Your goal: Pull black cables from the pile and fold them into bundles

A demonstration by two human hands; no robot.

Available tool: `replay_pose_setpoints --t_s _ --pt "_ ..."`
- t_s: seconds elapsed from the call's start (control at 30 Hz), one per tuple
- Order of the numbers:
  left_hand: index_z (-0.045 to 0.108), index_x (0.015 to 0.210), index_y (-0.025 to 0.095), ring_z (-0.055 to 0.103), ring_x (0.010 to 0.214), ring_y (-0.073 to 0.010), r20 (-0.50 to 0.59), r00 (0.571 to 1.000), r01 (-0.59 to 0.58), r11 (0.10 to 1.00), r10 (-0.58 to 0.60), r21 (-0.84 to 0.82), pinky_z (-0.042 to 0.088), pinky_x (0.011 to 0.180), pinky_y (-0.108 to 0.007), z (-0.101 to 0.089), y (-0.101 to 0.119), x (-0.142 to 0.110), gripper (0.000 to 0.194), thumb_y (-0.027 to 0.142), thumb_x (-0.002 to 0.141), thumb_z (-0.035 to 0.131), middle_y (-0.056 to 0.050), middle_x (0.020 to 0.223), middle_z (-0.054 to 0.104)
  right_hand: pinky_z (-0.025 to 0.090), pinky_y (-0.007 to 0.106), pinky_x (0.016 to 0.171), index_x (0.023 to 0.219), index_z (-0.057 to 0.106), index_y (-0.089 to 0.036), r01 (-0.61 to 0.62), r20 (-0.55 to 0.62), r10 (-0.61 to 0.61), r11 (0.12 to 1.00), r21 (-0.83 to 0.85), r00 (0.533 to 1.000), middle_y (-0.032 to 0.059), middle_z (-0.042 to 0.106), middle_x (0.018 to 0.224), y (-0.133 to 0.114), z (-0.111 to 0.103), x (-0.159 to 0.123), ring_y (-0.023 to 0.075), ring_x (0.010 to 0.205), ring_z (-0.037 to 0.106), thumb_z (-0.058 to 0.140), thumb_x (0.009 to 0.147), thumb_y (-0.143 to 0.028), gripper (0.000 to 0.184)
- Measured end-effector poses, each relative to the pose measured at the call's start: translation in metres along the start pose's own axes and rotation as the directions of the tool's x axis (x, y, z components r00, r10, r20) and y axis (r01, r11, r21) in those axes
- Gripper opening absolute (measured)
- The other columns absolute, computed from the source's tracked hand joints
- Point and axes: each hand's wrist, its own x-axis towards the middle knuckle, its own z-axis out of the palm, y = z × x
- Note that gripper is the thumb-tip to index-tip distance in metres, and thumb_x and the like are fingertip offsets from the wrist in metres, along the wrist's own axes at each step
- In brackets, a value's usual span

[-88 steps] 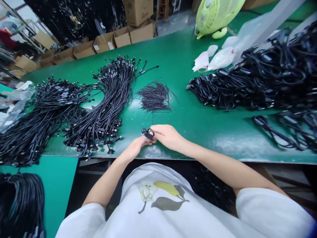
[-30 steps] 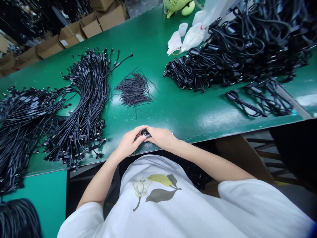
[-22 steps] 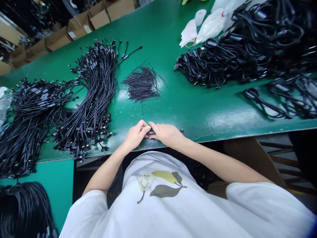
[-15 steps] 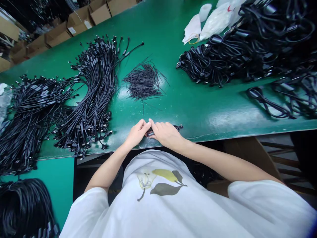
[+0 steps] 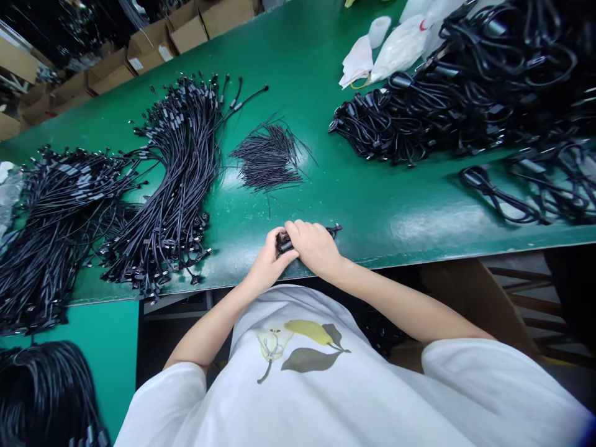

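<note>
My left hand (image 5: 270,264) and my right hand (image 5: 314,247) meet at the near edge of the green table (image 5: 382,205). Both are closed on a small coiled black cable (image 5: 283,241); one end of it pokes out to the right of my right hand. Most of the cable is hidden under my fingers. A small pile of thin black twist ties (image 5: 269,156) lies just beyond my hands.
Bundles of straight black cables (image 5: 177,180) spread over the table's left side. A big heap of coiled black cables (image 5: 470,93) fills the right, with loose ones nearer the edge. White plastic bags (image 5: 386,46) lie at the back. Cardboard boxes (image 5: 149,49) line the far side.
My hands have shifted slightly forward on the table and closed tighter over the coiled cable. The view has swung a little; the piles have not moved.
</note>
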Motion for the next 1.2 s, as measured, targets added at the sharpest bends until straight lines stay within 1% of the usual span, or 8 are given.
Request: replay_pose_setpoints --t_s 0.17,0.37,0.57,0.73,0.8,0.93,1.07,1.2 --pt "0.044 0.131 0.020 0.043 0.136 -0.0255 -0.020 0.997 -0.074 0.994 0.072 -0.083 0.034 0.112 -0.041 -0.009 0.000 0.005 0.050 0.041 0.087 0.058 -0.015 0.144 0.047 0.045 0.038 0.083 0.143 0.030 -0.001 0.034 -0.021 -0.030 0.964 0.264 0.999 0.0178 0.057 0.108 0.002 -0.003 -0.007 0.0279 0.097 0.057 0.050 0.093 -0.029 0.061" --pt "0.054 0.108 0.021 0.035 0.143 -0.0269 -0.040 0.993 -0.117 0.978 0.112 -0.175 0.033 0.113 -0.044 -0.013 0.012 0.008 0.023 0.030 0.086 0.053 -0.012 0.156 0.035 0.047 0.035 0.086 0.124 0.056 -0.018 -0.034 0.117 -0.061 0.736 0.676 0.991 0.0085 0.064 0.105 0.016 -0.011 -0.012 0.0217 0.097 0.061 0.054 0.091 -0.026 0.034" --pt "0.045 0.090 0.021 0.037 0.142 -0.0239 -0.040 0.985 -0.175 0.952 0.171 -0.252 0.032 0.113 -0.049 -0.014 0.022 0.009 0.020 0.013 0.072 0.044 -0.009 0.155 0.037 0.044 0.027 0.073 0.096 0.062 -0.016 -0.147 0.244 -0.133 0.502 0.852 0.961 0.0021 0.066 0.083 0.009 -0.018 -0.009 0.0150 0.074 0.060 0.047 0.094 -0.027 0.018" --pt "0.045 0.106 0.023 0.036 0.142 -0.0242 -0.007 0.984 -0.176 0.966 0.178 -0.188 0.033 0.113 -0.050 -0.015 0.024 0.008 0.033 0.017 0.073 0.045 -0.009 0.154 0.038 0.041 0.030 0.072 0.098 0.056 -0.014 -0.043 0.170 -0.089 0.761 0.647 0.981 0.0090 0.063 0.094 -0.004 -0.014 -0.011 0.0191 0.082 0.059 0.040 0.098 -0.025 0.020" --pt "0.043 0.117 0.025 0.034 0.143 -0.0248 0.037 0.981 -0.180 0.970 0.189 -0.165 0.032 0.113 -0.050 -0.017 0.025 0.007 0.040 0.025 0.078 0.048 -0.008 0.154 0.038 0.041 0.030 0.071 0.102 0.054 -0.014 -0.018 0.159 -0.099 0.798 0.603 0.982 0.0096 0.062 0.096 -0.008 -0.012 -0.013 0.0201 0.083 0.059 0.047 0.096 -0.026 0.015" --pt "0.047 0.123 0.025 0.036 0.142 -0.0263 0.086 0.973 -0.181 0.939 0.214 -0.292 0.030 0.116 -0.050 -0.020 0.028 0.010 0.042 0.034 0.082 0.052 -0.009 0.149 0.046 0.040 0.029 0.068 0.101 0.052 -0.015 -0.055 0.166 -0.068 0.767 0.639 0.984 0.0064 0.061 0.090 -0.010 -0.013 -0.014 0.0182 0.076 0.057 0.063 0.087 -0.023 0.020" --pt "0.058 0.115 0.020 0.044 0.137 -0.0260 0.068 0.986 -0.097 0.853 0.153 -0.514 0.027 0.118 -0.046 -0.021 0.029 0.016 0.039 0.024 0.076 0.054 -0.009 0.136 0.059 0.040 0.027 0.067 0.095 0.051 -0.016 -0.078 0.149 -0.041 0.697 0.712 0.988 0.0035 0.060 0.088 -0.007 -0.019 -0.014 0.0163 0.074 0.055 0.065 0.083 -0.019 0.018" --pt "0.061 0.112 0.019 0.048 0.133 -0.0253 0.089 0.993 -0.004 0.798 0.073 -0.603 0.028 0.117 -0.045 -0.022 0.028 0.019 0.042 0.017 0.072 0.053 -0.008 0.132 0.063 0.040 0.028 0.068 0.089 0.051 -0.018 -0.079 0.146 -0.042 0.680 0.729 0.988 0.0028 0.061 0.085 -0.002 -0.020 -0.014 0.0166 0.074 0.056 0.062 0.086 -0.022 0.012"
